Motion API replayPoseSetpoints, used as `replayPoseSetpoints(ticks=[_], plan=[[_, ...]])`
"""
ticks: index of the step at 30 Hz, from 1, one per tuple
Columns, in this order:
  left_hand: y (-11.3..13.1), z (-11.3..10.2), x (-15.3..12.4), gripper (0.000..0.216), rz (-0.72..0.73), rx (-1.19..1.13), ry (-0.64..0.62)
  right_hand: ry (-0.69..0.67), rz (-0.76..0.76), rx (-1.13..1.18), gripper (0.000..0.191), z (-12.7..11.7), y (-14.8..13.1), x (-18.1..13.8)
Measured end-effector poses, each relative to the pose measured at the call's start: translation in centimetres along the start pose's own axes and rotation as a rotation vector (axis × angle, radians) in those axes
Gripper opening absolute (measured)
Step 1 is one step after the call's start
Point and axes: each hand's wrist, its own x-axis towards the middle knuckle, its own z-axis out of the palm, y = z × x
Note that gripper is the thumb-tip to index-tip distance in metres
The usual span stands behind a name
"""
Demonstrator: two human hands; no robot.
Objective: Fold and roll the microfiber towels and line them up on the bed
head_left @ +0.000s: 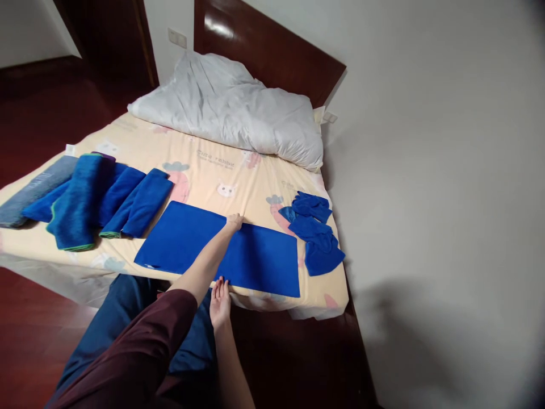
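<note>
A blue towel [255, 258] lies spread flat across the near part of the bed. My left hand [234, 221], at the end of a maroon-sleeved arm, reaches over the towel and closes on the middle of its far edge. My right hand [220, 301] lies at the towel's near edge by the side of the mattress, fingers straight and their tips touching the cloth. Both hands are in line across the towel's middle.
Several folded blue towels [106, 199] and a grey one [36, 187] lie in a row at the left. Crumpled blue cloths [317, 233] sit at the right bed edge. A white duvet [234, 108] is heaped by the dark headboard [272, 51]. Dark wood floor surrounds the bed.
</note>
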Motion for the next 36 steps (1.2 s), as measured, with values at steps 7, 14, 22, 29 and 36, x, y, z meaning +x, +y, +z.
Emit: replayPoseSetpoints(ticks=[7, 14, 22, 29, 36], plan=[[-0.2, -1.7, -0.6, 0.038, -0.038, -0.136, 0.05, 0.025, -0.034, 0.059, 0.032, -0.5, 0.9, -1.8], [-0.5, -3.6, -2.7, 0.033, -0.012, -0.278, 0.147, 0.002, -0.105, 0.051, 0.035, 1.9, -1.0, -3.4], [0.2, -7.9, -6.2, 0.022, 0.082, -0.533, 0.299, 0.17, -0.336, -0.119, 0.048, 0.9, -3.9, -6.9], [-0.8, -15.1, -13.5, 0.025, 0.274, -0.837, 0.403, 0.272, -0.863, -0.504, 0.055, 1.4, -16.1, -10.9], [-4.3, -23.1, -21.8, 0.046, 0.499, -1.009, 0.471, 0.171, -1.262, -0.505, 0.061, 7.2, -28.1, -13.6]])
